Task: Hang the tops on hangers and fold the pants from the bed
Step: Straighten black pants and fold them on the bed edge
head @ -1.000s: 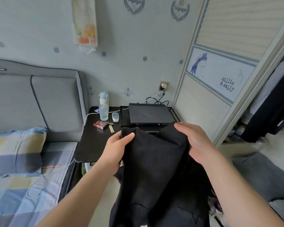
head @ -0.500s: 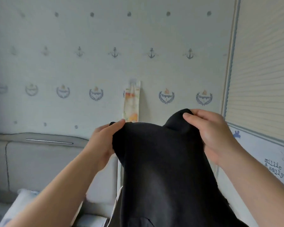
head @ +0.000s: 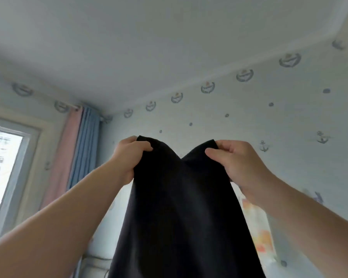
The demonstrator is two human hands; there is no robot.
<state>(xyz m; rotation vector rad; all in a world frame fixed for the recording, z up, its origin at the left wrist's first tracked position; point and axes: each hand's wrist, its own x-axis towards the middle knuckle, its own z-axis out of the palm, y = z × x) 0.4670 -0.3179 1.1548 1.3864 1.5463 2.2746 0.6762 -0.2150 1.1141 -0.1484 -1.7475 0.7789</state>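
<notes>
Both hands are up since half a second ago: garment (head: 181, 207) lifted from chest height to overhead, view now tilted at ceiling (head: 149, 47) and upper wall (head: 269, 117). Left hand (head: 129, 157) pinches the garment's left top corner, thumb on the front, fingers curled behind. Right hand (head: 243, 167) pinches the right top corner the same way. Garment hangs straight down between the arms, near and mid-scene; top edge dips in a V between the grips; bottom out of frame. Can't tell top or pants.

Likely step: shake out and square up before folding or hanging. To do it well, spread the corners to take out the V, keep them level, let the weight smooth the cloth.

Cloth: matte black, soft, drapes with few creases. Far left: window (head: 6, 167), pink-and-blue curtain (head: 86, 149). Wall has anchor-print paper.
</notes>
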